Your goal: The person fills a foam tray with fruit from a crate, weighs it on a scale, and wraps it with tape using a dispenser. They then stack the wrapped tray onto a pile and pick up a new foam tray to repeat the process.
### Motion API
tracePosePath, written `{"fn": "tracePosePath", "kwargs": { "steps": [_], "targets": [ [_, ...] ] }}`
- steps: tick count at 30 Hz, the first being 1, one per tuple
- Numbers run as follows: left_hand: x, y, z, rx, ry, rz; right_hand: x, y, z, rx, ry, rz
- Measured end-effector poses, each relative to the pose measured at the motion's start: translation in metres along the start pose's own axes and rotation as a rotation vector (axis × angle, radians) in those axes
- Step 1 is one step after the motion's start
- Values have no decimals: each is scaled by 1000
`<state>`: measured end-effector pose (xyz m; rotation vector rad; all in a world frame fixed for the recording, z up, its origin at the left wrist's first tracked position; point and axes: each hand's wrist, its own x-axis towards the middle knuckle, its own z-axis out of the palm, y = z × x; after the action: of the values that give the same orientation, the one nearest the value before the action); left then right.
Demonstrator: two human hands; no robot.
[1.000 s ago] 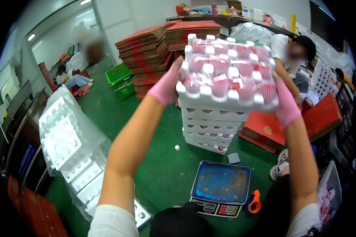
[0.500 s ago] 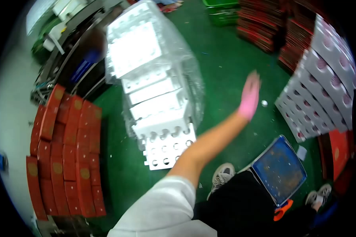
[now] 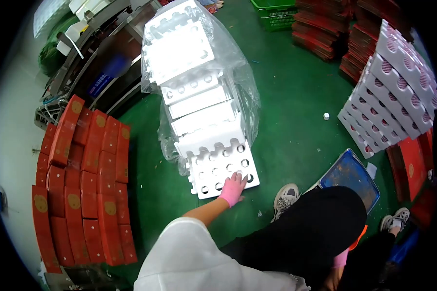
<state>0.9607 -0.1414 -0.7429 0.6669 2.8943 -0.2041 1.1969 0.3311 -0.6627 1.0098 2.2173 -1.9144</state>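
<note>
My left hand (image 3: 232,190), in a pink glove, rests on the near edge of a white foam tray (image 3: 222,168) with round holes. Its fingers are spread over the surface, not closed round anything. Behind that tray, more white foam trays (image 3: 179,53) lie in a row, partly wrapped in clear plastic (image 3: 245,80). Low at the right, my right hand (image 3: 341,259) shows only as a bit of pink glove beside my black-trousered knee; its fingers are hidden, near an orange object (image 3: 359,238).
Red boxes (image 3: 90,189) are stacked at the left. White trays with round pink-striped items (image 3: 388,92) stand at the right. A blue tray (image 3: 352,177) lies beyond my knee. Farther back are a green basket (image 3: 277,17) and red stacks (image 3: 320,29). Another person's shoe (image 3: 395,219) shows lower right.
My left hand has swung from the right, over the green floor, leftward and down onto the white tray. My knee now covers part of the blue tray, and my right hand has come into view.
</note>
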Motion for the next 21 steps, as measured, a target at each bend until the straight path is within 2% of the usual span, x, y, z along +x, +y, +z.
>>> {"fn": "tracePosePath", "kwargs": {
  "steps": [2,3,4,6,8,9,10,12,14,15,16,17,18,19,20,21],
  "targets": [
    [-1,6,36,151,2,-56,-3,13,9,-108,-98,-61],
    [-6,18,22,83,29,-99,-8,20,14,-160,-128,-89],
    [-14,29,-13,-55,3,-74,-14,29,16,-208,-143,-117],
    [-30,46,-51,-188,190,-36,-22,41,16,-293,-153,-175],
    [-43,59,-108,-339,370,-136,-23,48,7,-306,-115,-225],
    [-49,57,-143,-491,414,-175,-21,48,6,-261,-86,-227],
    [-55,51,-160,-629,547,-240,-24,27,7,-27,-48,-106],
    [-59,14,-170,-1060,350,-297,-21,-6,10,7,-11,-126],
    [-78,-7,-212,-1197,408,-316,1,19,10,23,95,-271],
    [-85,-19,-240,-1265,476,-281,1,0,12,39,108,-175],
    [-93,-28,-265,-1486,527,-242,-17,-25,14,56,111,-49],
    [-109,-38,-280,-1388,412,-287,-22,-33,12,-59,45,-182],
    [-108,-48,-292,-1302,320,-308,-11,-7,8,-59,87,-219],
    [-118,-52,-306,-1222,396,-233,4,5,-1,-14,154,-278],
    [-124,-53,-316,-1346,496,-143,5,12,-5,29,224,-316],
    [-127,-50,-327,-1367,506,-139,-15,-20,2,129,419,-423]
  ]
}}
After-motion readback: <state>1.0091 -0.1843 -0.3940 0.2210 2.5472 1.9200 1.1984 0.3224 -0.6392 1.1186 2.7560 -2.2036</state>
